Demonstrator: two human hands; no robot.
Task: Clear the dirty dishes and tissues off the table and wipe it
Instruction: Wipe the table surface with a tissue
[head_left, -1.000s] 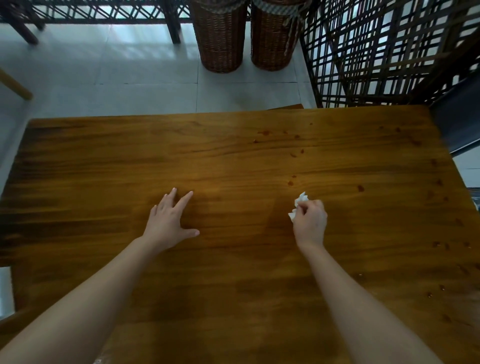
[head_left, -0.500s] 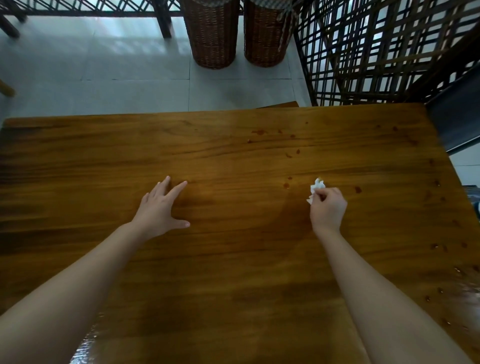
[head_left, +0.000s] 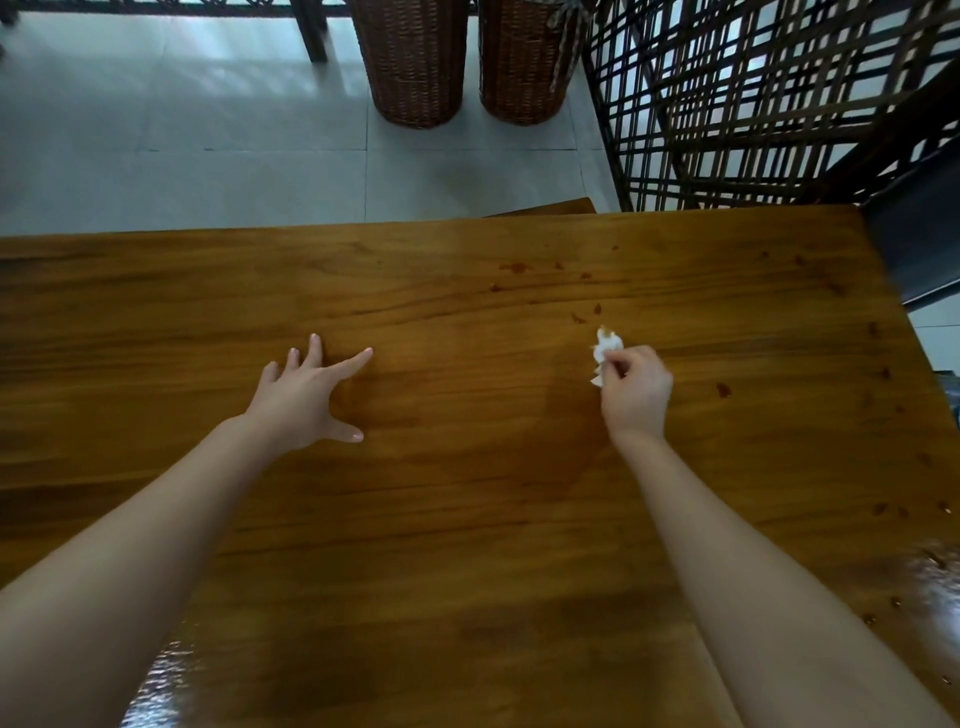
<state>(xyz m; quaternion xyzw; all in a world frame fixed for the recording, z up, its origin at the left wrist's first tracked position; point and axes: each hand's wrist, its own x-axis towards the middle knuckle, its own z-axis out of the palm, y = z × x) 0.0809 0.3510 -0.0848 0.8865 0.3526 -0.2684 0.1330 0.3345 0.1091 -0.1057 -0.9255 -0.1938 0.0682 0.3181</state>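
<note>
Wood table (head_left: 467, 545), stage looks like wiping. Near right corner: glare patch plus a few near spots (head_left: 896, 603).

Mid-table: left hand (head_left: 304, 402) lies flat on the top, fingers straight and spread, holding nothing. I read it as a brace. Right hand (head_left: 638, 397) is level with it, well apart to the right, fingers curled and pinching a white tissue (head_left: 605, 349).

Tissue is a crumpled wad sticking out of the far-left side of the fist. Long axis runs roughly near-to-far, free end pointing away from the person. Can't tell whether it's on the wood or just above; too small there.

Key relation: a pair (head_left: 576, 317) of dark spots sits just beyond the tissue tip, slightly left. Next move is probably a short push forward along the wad's own axis. Right hand is the nearer one by far; left is well off.

Lone spot (head_left: 723, 389) lies to the right of the right hand, near it. Farther out, a cluster (head_left: 517, 267) sits toward the far edge, with more down the right side.

Beyond the table: tiled floor, two wicker baskets (head_left: 413, 62).
</note>
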